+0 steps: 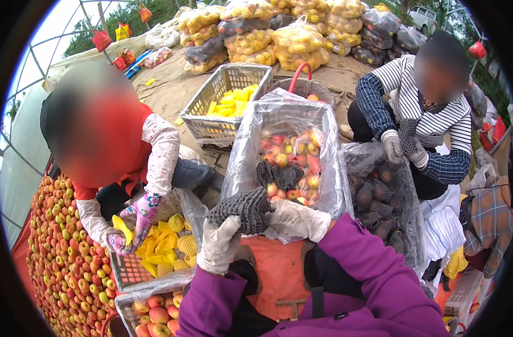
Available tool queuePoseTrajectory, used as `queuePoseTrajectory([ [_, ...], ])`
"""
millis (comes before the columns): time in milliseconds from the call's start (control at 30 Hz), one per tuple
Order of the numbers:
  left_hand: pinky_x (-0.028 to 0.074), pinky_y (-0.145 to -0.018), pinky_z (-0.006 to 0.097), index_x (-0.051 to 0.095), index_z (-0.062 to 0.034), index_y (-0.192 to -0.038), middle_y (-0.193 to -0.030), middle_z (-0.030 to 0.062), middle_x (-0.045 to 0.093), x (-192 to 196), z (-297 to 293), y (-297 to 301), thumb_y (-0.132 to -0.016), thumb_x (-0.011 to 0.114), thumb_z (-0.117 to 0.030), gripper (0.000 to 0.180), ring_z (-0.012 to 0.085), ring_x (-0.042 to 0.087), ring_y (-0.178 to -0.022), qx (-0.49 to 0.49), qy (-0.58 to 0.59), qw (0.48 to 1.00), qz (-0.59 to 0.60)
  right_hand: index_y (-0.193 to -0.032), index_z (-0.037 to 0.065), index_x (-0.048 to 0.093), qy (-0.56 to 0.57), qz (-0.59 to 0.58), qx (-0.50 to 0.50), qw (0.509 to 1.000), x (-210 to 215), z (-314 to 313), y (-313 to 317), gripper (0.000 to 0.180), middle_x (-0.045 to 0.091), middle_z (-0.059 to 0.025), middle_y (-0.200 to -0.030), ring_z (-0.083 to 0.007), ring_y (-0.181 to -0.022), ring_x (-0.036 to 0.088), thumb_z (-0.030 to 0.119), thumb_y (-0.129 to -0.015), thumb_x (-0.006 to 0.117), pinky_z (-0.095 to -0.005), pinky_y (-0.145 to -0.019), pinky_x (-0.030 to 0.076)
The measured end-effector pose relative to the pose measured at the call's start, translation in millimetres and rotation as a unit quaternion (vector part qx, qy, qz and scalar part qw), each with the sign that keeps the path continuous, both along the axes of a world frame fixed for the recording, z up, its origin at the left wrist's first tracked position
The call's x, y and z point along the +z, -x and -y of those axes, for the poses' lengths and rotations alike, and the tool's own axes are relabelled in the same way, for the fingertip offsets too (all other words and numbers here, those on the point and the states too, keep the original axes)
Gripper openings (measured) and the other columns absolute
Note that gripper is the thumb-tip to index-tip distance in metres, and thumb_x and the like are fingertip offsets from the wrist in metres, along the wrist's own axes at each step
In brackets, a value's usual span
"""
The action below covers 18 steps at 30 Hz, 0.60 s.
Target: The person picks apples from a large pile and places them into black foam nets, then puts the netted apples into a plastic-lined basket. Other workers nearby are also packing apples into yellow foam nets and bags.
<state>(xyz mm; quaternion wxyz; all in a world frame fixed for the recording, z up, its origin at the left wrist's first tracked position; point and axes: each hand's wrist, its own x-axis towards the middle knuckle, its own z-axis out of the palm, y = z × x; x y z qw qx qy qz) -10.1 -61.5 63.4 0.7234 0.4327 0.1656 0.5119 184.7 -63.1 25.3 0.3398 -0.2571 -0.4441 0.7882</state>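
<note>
Red and yellow apple heap [71,253], loose, at the left. Stack of filled bags [298,39], yellow and dark contents, at the back.

Co-worker at left [116,140], flowered gloves, yellow net [121,226] in hand over the left crate. Co-worker at right [436,121], gloved, dark net [408,135] between the hands, beyond the far edge of the right crate.

Centre crate [239,157], plastic-lined: bare apples [310,182] within, a clump of dark nets [279,175] lying on them toward the middle. Right crate [415,224], along the centre crate's right edge: dark-netted fruit [380,194]. Left crate [130,272]: yellow nets, some apparently filled.

Left hand [218,244], white-gloved, closed around the lower end of a grey net bundle [242,212]. Right hand [298,220], white-gloved, fingers drawn narrow at the bundle's right end. Bundle is held above the near left corner of the centre crate; whether fruit is inside cannot be told.

Progress, by judgement: fruit in the right crate looks finished, though the crate seems not full; apples in the centre crate remain uncovered, with spare nets unused.
</note>
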Motion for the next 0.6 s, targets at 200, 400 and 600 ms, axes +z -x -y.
queuePoseTrajectory([
  [200,0.040,-0.105,0.042,0.040,0.0074,-0.132,-0.129,0.0175,0.053,9,5,12,-0.084,0.064,-0.019,0.060,0.0309,0.055,-0.117,0.019,0.070,0.997,-0.004,-0.122,0.011,0.055,-0.046,0.122,0.023,0.991,19,4,2,0.030,0.057,0.0014,-0.093,-0.0063,-0.079,0.054,0.024,-0.096,0.054,-0.0220,-0.068,0.046],
  [400,0.042,-0.104,0.045,0.041,0.0008,-0.136,-0.128,0.0164,0.055,1,-2,19,-0.081,0.067,-0.005,0.061,0.0297,0.055,-0.119,-0.004,0.126,0.988,0.091,-0.114,0.010,0.058,0.010,0.035,-0.004,0.999,-11,-28,0,0.034,0.060,0.0005,-0.095,-0.0083,-0.083,0.057,0.036,-0.093,0.060,-0.0246,-0.071,0.049],
  [600,0.045,-0.100,0.045,0.039,-0.0018,-0.136,-0.130,0.0143,0.052,14,0,32,-0.076,0.074,-0.017,0.071,0.0299,0.055,-0.116,0.064,0.064,0.995,-0.028,-0.098,0.007,0.065,0.036,0.398,-0.030,0.916,-79,-99,-59,0.027,0.064,-0.0020,-0.079,-0.0143,-0.066,0.061,0.033,-0.091,0.061,-0.0287,-0.058,0.050],
])
